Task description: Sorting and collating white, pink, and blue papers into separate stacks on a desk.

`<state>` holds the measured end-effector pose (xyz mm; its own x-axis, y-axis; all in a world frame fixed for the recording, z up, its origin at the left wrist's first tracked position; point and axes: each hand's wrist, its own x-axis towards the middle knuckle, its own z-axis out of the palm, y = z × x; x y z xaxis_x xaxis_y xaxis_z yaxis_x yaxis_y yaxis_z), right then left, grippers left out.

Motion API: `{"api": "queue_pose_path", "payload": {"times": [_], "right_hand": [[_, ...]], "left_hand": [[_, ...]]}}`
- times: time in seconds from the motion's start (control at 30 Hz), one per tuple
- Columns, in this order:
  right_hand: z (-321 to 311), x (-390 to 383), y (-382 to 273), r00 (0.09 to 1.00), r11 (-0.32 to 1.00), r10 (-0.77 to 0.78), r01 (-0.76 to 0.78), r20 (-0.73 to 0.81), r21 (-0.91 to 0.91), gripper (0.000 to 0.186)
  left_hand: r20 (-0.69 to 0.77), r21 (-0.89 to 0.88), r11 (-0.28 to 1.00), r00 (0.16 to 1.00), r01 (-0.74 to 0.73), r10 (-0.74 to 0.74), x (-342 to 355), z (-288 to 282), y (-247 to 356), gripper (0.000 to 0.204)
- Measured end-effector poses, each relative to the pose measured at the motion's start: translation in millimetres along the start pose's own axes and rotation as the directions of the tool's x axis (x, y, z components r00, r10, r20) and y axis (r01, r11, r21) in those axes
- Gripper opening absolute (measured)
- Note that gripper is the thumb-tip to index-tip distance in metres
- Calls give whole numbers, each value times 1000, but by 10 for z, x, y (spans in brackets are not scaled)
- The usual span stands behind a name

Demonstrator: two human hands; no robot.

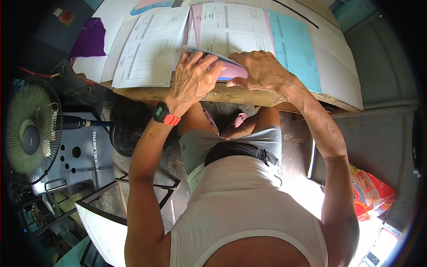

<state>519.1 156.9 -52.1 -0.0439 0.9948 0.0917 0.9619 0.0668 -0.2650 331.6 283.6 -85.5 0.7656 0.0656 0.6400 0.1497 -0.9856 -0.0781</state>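
Observation:
At the table's front edge, both my hands are on a small set of paper sheets (233, 70), with pink showing below and a darker, bluish edge on top. My left hand (195, 75), wearing a red-strapped watch at the wrist, has its fingers bent over the left part of the set. My right hand (267, 73) grips the right end, thumb low and fingers above. Beyond them lie printed white forms (235, 24), with pink sheets (195, 20) at their left edge. Blue-green forms (296, 49) are to the right, and another stack of white forms (153, 49) is to the left.
A purple cloth (91, 38) lies at the table's left end. Left of me stand a fan (31, 133), a second dark fan (126, 133) and a grey machine (82, 151). A red plastic bag (371, 193) sits low on the right, near a grey panel (373, 147).

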Motion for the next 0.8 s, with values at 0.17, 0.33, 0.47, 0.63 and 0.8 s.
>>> {"api": "queue_pose_path", "payload": {"times": [0.17, 0.33, 0.47, 0.63, 0.8], "right_hand": [[-165, 298, 145, 999, 963, 47, -41, 16, -265, 26], [-694, 350, 341, 911, 749, -403, 277, -83, -601, 29], [-756, 340, 526, 884, 683, -462, 310, -63, -662, 32], [-539, -482, 1228, 905, 749, -410, 263, -113, -608, 37], [-225, -1363, 1358, 945, 869, -100, -69, -311, -489, 45]], "left_hand": [[-267, 208, 978, 961, -11, 68, 183, -123, 126, 10], [-88, 48, 975, 972, -215, 219, 149, 202, 802, 34], [133, 53, 981, 975, -185, 177, 234, 623, 1145, 51], [181, 73, 996, 983, -48, 34, 405, 1149, 1312, 53], [31, 15, 977, 977, -212, 211, 428, 1178, 1400, 37]]}}
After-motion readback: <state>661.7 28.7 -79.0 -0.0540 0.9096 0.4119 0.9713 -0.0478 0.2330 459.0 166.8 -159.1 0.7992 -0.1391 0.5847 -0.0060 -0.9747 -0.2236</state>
